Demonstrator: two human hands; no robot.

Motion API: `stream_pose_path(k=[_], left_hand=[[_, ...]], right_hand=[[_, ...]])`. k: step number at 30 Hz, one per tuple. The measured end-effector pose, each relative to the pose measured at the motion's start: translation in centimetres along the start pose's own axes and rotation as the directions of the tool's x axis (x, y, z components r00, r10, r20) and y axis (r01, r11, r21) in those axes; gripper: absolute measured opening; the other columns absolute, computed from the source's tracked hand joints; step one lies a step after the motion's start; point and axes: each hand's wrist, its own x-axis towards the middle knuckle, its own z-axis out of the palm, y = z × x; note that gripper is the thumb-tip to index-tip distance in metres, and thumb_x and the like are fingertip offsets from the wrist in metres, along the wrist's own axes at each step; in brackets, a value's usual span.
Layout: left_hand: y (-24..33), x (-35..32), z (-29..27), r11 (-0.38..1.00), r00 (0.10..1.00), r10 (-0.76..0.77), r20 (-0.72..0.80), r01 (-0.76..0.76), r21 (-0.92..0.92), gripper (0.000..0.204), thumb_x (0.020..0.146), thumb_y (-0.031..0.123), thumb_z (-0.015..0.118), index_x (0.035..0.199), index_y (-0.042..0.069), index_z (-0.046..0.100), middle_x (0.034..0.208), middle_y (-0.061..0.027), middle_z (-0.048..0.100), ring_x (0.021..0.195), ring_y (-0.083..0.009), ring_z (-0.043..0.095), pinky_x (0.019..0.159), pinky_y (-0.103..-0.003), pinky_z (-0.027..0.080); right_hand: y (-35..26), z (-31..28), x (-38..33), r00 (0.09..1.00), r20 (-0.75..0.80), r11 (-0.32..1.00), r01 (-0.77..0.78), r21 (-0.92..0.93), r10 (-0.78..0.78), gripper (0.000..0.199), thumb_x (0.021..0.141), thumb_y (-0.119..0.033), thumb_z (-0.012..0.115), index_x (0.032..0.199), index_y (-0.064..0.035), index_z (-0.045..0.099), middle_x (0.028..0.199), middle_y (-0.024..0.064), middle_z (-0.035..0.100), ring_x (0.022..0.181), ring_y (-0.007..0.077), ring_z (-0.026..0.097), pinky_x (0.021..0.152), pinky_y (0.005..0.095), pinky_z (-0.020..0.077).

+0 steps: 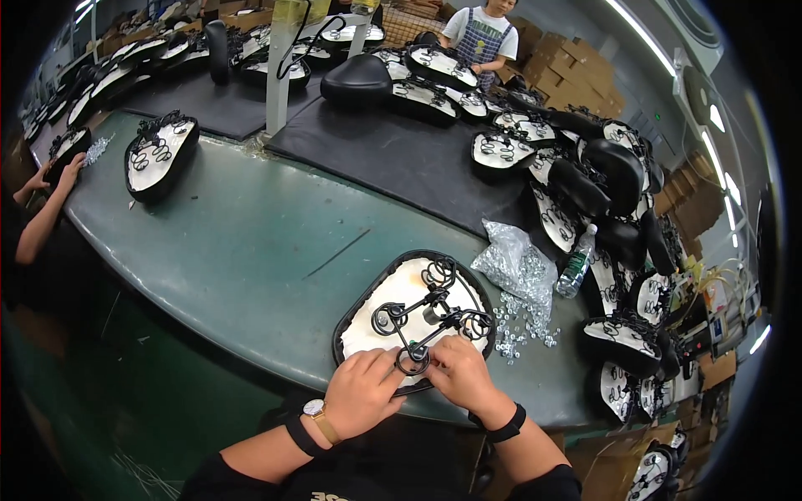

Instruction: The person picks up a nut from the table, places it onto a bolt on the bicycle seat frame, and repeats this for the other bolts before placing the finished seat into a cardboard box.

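An upturned bicycle saddle [393, 292] with a white underside and black rim lies on the green table [251, 242] just in front of me. A black wire spring frame [434, 313] sits on it. My left hand [361, 392] and my right hand [459, 371] meet at the saddle's near end, fingers pinched on the frame's front coil [413, 359]. A watch is on my left wrist and a black band on my right.
A clear bag of small metal nuts [516, 265] and loose nuts [526, 330] lie right of the saddle, beside a plastic bottle [575, 263]. Several saddles are piled at right [614, 217] and at the back. Another saddle [160, 154] lies far left near a co-worker's hand [68, 171].
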Motion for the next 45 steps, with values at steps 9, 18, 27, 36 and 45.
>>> stream_pose_path(k=[9, 18, 27, 36, 45], left_hand=[[-0.2, -0.5, -0.2, 0.999, 1.000, -0.011, -0.021, 0.010, -0.045, 0.065, 0.071, 0.024, 0.085, 0.128, 0.001, 0.063, 0.134, -0.0135, 0.062, 0.118, -0.0280, 0.061, 0.098, -0.041, 0.049], [-0.4, -0.2, 0.1, 0.999, 0.999, 0.032, 0.008, -0.032, 0.014, 0.062, 0.070, 0.021, 0.085, 0.128, 0.010, 0.066, 0.135, -0.0179, 0.061, 0.117, -0.0309, 0.061, 0.097, -0.041, 0.050], [-0.4, -0.7, -0.9, 0.986, 0.997, -0.057, -0.046, 0.049, -0.157, 0.052, 0.074, 0.018, 0.085, 0.121, 0.003, 0.068, 0.132, -0.0143, 0.062, 0.114, -0.0311, 0.063, 0.098, -0.042, 0.052], [-1.2, 1.2, -2.0, 0.995, 0.979, 0.087, 0.183, -0.093, 0.028, 0.020, 0.082, 0.012, 0.067, 0.099, 0.014, 0.076, 0.085, -0.0005, 0.056, 0.079, -0.0217, 0.061, 0.068, -0.035, 0.049], [0.4, 1.4, -4.0, 0.950, 0.986, -0.101, 0.136, 0.136, -0.283, 0.012, 0.088, 0.018, 0.077, 0.092, 0.007, 0.074, 0.083, -0.0025, 0.063, 0.077, -0.0189, 0.065, 0.066, -0.034, 0.054]], right_hand=[[0.2, 0.3, -0.4, 1.000, -0.007, 0.999, 0.017, -0.034, -0.017, 0.013, 0.083, -0.009, 0.075, 0.095, -0.0069, 0.071, 0.085, 0.0089, 0.064, 0.086, 0.0324, 0.063, 0.074, 0.0427, 0.0451], [-0.5, 0.3, 0.6, 0.998, 0.036, 0.999, -0.042, -0.030, 0.043, 0.013, 0.085, -0.009, 0.072, 0.097, -0.0058, 0.068, 0.087, 0.0110, 0.063, 0.083, 0.0353, 0.063, 0.072, 0.0455, 0.0480], [0.2, -0.5, 0.1, 0.986, -0.047, 0.965, -0.147, 0.217, 0.160, 0.012, 0.084, -0.007, 0.079, 0.095, -0.0058, 0.079, 0.085, 0.0103, 0.069, 0.077, 0.0275, 0.068, 0.069, 0.0368, 0.0546], [-0.6, -1.8, -1.0, 0.997, -0.068, 0.973, -0.022, 0.230, 0.039, 0.012, 0.083, -0.007, 0.082, 0.095, -0.0091, 0.081, 0.079, 0.0066, 0.066, 0.070, 0.0201, 0.066, 0.063, 0.0306, 0.0542], [-2.1, -1.7, -2.5, 0.963, -0.243, 0.963, 0.169, 0.210, -0.116, 0.018, 0.081, -0.006, 0.084, 0.099, -0.0081, 0.080, 0.083, 0.0060, 0.073, 0.073, 0.0220, 0.069, 0.066, 0.0330, 0.0545]])
